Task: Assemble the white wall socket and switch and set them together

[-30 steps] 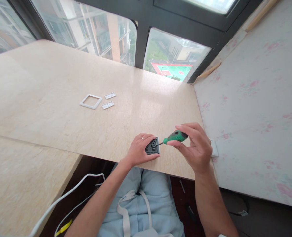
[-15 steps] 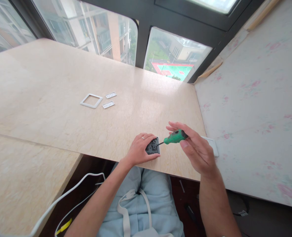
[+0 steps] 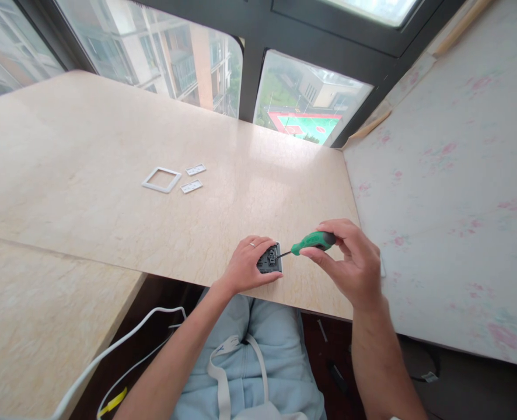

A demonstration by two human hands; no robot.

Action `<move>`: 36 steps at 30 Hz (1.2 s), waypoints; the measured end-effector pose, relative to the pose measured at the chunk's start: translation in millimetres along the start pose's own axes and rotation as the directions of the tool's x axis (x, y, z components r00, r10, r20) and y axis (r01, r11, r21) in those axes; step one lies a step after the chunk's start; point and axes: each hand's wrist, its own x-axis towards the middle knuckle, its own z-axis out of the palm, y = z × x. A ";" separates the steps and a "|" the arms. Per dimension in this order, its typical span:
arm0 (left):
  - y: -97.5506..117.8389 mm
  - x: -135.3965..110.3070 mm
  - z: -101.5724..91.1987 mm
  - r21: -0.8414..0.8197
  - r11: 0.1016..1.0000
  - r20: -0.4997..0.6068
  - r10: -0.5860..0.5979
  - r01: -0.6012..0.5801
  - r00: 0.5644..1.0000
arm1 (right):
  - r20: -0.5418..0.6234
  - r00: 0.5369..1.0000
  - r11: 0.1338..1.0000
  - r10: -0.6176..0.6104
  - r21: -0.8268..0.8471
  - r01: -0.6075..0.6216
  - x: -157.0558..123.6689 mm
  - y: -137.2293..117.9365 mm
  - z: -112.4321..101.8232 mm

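My left hand (image 3: 245, 265) grips a small dark grey switch module (image 3: 270, 260) and holds it down near the front edge of the beige marble counter (image 3: 109, 175). A ring shows on one finger. My right hand (image 3: 350, 262) pinches the green handle of a small screwdriver (image 3: 311, 242). Its thin metal tip touches the module's right side. Farther back on the counter lie a white square frame (image 3: 161, 179) and two small white rocker covers (image 3: 191, 186).
A white wall plate (image 3: 381, 267) peeks out behind my right hand by the flowered wall panel (image 3: 451, 175). Windows run along the counter's far edge. White cables (image 3: 122, 344) hang below the counter at the left, above my light blue lap.
My right hand's fingers spread apart half a second ago and have closed round the screwdriver handle again, as if turning it. The left hand and module stayed put.
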 end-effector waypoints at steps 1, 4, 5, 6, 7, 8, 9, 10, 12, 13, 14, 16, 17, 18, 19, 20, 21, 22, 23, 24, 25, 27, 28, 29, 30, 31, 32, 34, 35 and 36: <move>0.1 -0.1 -0.1 0.000 1.000 0.000 0.001 -0.001 1.000 | 0.000 1.000 1.000 -0.003 0.011 0.003 -0.3 0.2 0.2; 0.6 0.2 -0.7 -0.005 1.000 -0.004 0.008 -0.008 1.000 | -0.011 1.000 0.999 -0.005 0.045 0.005 -1.6 1.7 0.6; 0.7 0.4 -1.0 -0.008 1.000 -0.004 0.010 -0.010 1.000 | -0.021 1.000 0.999 -0.003 0.051 0.004 -2.3 2.4 0.6; 0.6 0.6 -1.3 -0.010 1.000 -0.003 0.013 -0.013 1.000 | -0.032 0.999 0.999 0.001 0.054 0.000 -3.0 3.2 0.5; 0.5 0.8 -1.5 -0.013 1.000 -0.002 0.015 -0.015 1.000 | -0.045 0.999 0.998 0.009 0.056 -0.006 -3.8 3.9 0.3; 0.3 0.8 -1.7 -0.017 1.000 0.000 0.017 -0.017 1.000 | -0.060 0.998 0.998 0.021 0.058 -0.017 -4.5 4.6 0.0; 0.0 0.7 -1.8 -0.020 1.000 0.002 0.019 -0.019 1.000 | -0.077 0.996 0.997 0.035 0.065 -0.030 -5.2 5.3 -0.3; -0.2 0.4 -1.8 -0.024 1.000 0.001 0.017 -0.017 1.000 | -0.100 0.994 0.996 0.050 0.076 -0.043 -5.7 5.9 -0.6; -0.5 -0.5 -1.7 -0.035 0.999 -0.004 0.006 -0.006 1.000 | -0.158 0.983 0.991 0.092 0.115 -0.074 -6.2 6.7 -1.5; -0.6 -1.1 -1.6 -0.045 0.999 -0.009 0.000 -0.001 1.000 | -0.190 0.975 0.986 0.114 0.142 -0.088 -6.2 7.0 -2.0; -0.7 -1.8 -1.5 -0.062 0.998 -0.017 -0.004 0.003 1.000 | -0.223 0.965 0.980 0.137 0.172 -0.099 -5.9 7.1 -2.5; -1.5 -3.2 -1.7 -0.118 0.993 -0.041 -0.014 0.009 0.999 | -0.282 0.942 0.966 0.181 0.229 -0.117 -5.2 7.1 -3.5; -2.3 -4.0 -1.8 -0.156 0.988 -0.061 -0.028 0.018 0.998 | -0.309 0.931 0.961 0.196 0.251 -0.119 -4.8 7.2 -4.0; -3.4 -4.6 -2.1 -0.202 0.979 -0.088 -0.053 0.035 0.995 | -0.337 0.919 0.957 0.206 0.267 -0.117 -4.6 7.4 -4.4; -4.7 -5.3 -2.4 -0.253 0.966 -0.120 -0.089 0.056 0.989 | -0.364 0.906 0.954 0.216 0.276 -0.117 -4.5 8.0 -4.7; -6.1 -5.9 -2.8 -0.309 0.948 -0.152 -0.131 0.079 0.980 | -0.387 0.894 0.952 0.225 0.281 -0.118 -4.7 9.2 -5.0; -7.4 -6.5 -3.2 -0.363 0.927 -0.181 -0.173 0.098 0.968 | -0.405 0.883 0.950 0.236 0.287 -0.122 -5.1 10.9 -5.3; -8.5 -7.2 -3.7 -0.409 0.906 -0.202 -0.208 0.110 0.957 | -0.415 0.874 0.945 0.252 0.299 -0.131 -5.7 13.3 -5.7; -9.2 -8.1 -4.3 -0.443 0.889 -0.215 -0.232 0.117 0.949 | -0.412 0.868 0.937 0.276 0.318 -0.147 -6.5 16.5 -6.1; -9.5 -9.3 -5.0 -0.459 0.880 -0.219 -0.244 0.121 0.945 | -0.397 0.865 0.923 0.308 0.344 -0.171 -7.4 20.2 -6.5; -9.3 -10.9 -6.0 -0.457 0.881 -0.213 -0.246 0.126 0.946 | -0.371 0.862 0.906 0.345 0.371 -0.203 -8.2 24.4 -7.0; -8.3 -15.4 -8.6 -0.409 0.902 -0.178 -0.226 0.137 0.958 | -0.300 0.854 0.864 0.425 0.414 -0.285 -9.8 33.4 -7.8; -7.8 -18.2 -10.2 -0.372 0.917 -0.152 -0.212 0.143 0.965 | -0.261 0.847 0.843 0.463 0.426 -0.330 -10.5 37.9 -7.8; -7.4 -21.1 -12.1 -0.329 0.933 -0.121 -0.197 0.148 0.973 | -0.224 0.838 0.822 0.497 0.430 -0.373 -11.0 42.3 -7.4; -7.4 -24.2 -14.1 -0.288 0.946 -0.089 -0.184 0.152 0.979 | -0.191 0.829 0.804 0.526 0.429 -0.411 -11.5 46.6 -6.3; -7.8 -27.0 -16.1 -0.249 0.956 -0.059 -0.174 0.154 0.983 | -0.157 0.821 0.788 0.549 0.424 -0.446 -12.1 50.7 -4.6; -8.5 -29.7 -18.0 -0.219 0.963 -0.032 -0.168 0.157 0.985 | -0.120 0.814 0.773 0.568 0.417 -0.478 -12.6 54.6 -2.0; -10.8 -33.6 -21.2 -0.191 0.969 0.009 -0.161 0.159 0.987 | -0.041 0.804 0.749 0.593 0.396 -0.532 -14.3 62.4 5.3; -12.1 -34.8 -22.4 -0.189 0.969 0.019 -0.160 0.161 0.987 | 0.003 0.800 0.737 0.601 0.386 -0.555 -15.4 66.2 9.8; -13.4 -35.6 -23.3 -0.192 0.968 0.025 -0.161 0.163 0.987 | 0.047 0.793 0.724 0.608 0.378 -0.577 -16.7 69.9 14.5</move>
